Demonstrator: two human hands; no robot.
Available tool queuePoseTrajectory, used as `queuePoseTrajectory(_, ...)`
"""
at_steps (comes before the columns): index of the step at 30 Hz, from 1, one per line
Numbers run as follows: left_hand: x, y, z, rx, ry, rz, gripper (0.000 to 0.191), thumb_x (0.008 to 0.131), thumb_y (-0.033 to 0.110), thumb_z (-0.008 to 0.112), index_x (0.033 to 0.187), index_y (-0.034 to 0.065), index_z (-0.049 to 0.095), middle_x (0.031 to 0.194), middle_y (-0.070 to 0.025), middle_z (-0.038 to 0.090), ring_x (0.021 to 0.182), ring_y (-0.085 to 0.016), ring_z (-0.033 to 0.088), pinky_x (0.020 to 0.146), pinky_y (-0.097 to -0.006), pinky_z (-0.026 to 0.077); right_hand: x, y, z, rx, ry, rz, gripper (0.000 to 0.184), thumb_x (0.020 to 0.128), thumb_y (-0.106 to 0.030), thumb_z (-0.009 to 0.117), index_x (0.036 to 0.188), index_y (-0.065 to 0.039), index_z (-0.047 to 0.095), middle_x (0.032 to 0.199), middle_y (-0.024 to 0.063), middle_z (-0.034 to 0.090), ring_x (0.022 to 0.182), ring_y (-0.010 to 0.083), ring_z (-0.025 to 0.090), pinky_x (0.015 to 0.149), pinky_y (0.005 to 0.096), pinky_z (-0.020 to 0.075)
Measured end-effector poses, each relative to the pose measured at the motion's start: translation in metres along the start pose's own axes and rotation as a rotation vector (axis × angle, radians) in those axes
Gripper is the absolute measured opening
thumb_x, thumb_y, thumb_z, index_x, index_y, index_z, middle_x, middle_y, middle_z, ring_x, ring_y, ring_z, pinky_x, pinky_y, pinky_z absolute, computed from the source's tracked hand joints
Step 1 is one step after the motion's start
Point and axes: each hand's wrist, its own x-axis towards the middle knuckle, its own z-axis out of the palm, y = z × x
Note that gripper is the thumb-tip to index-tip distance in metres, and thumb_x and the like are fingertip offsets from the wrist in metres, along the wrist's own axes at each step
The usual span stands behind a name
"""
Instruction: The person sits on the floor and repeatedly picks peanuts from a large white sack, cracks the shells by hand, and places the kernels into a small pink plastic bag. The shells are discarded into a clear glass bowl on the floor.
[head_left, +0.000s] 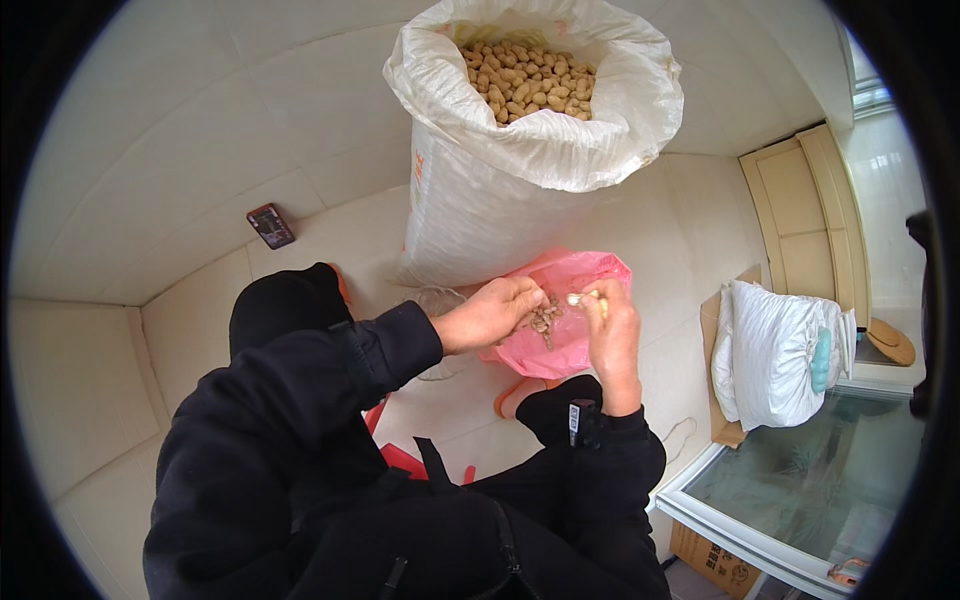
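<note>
Over a pink plastic bag (555, 352) on the floor, my left hand (499, 311) is bent with its fingertips pinched together; whether anything is between them is too small to tell. Across from it, my right hand (613, 330) grips a small pale piece, seemingly peanut shell (574, 299), between thumb and fingers. Small brownish peanut kernels or bits (546, 319) lie in the pink bag between the hands. Beyond stands a tall white woven sack (480, 210), its rim rolled down, filled with unshelled peanuts (525, 81).
A phone (271, 226) lies near the wall at left. A clear plastic bag (437, 302) is beside the pink bag. White stuffed bundles (780, 356) rest on cardboard at right, near a glass-topped surface (795, 480). Red stool parts (403, 460) show between the legs.
</note>
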Motion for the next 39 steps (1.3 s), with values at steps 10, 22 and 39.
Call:
queuePoseTrajectory(10,-0.004,0.009,-0.008,-0.006,0.07,-0.263,0.023,0.106,0.022,0.049,0.096,0.0054,0.062,0.067,0.0027,0.051,0.053,-0.006,0.047,0.046,-0.0221,0.039,0.0,0.002,0.006,1.438,-0.345,0.569,0.051,0.108,-0.052,0.039,0.105,-0.005,0.058,0.073,-0.0004,0.047,0.052,0.008,0.043,0.043,0.0208,0.031)
queuePoseTrajectory(22,-0.009,0.009,-0.016,-0.172,0.136,-0.103,0.021,0.105,0.025,0.054,0.093,0.0071,0.057,0.07,0.0028,0.052,0.053,-0.005,0.045,0.047,-0.0228,0.036,0.002,-0.029,0.034,1.529,-0.434,0.651,0.032,0.108,-0.039,0.047,0.1,-0.009,0.055,0.079,0.001,0.053,0.066,0.0116,0.052,0.05,0.0226,0.0387)
queuePoseTrajectory(39,-0.008,0.009,-0.008,-0.008,0.128,0.222,0.02,0.106,0.021,0.055,0.11,0.0016,0.057,0.081,-0.0003,0.06,0.061,-0.005,0.051,0.052,-0.0243,0.046,-0.002,-0.035,0.046,1.469,-0.179,0.521,0.015,0.102,-0.013,0.061,0.112,-0.002,0.063,0.09,0.0017,0.063,0.066,0.005,0.052,0.052,0.0203,0.0405)
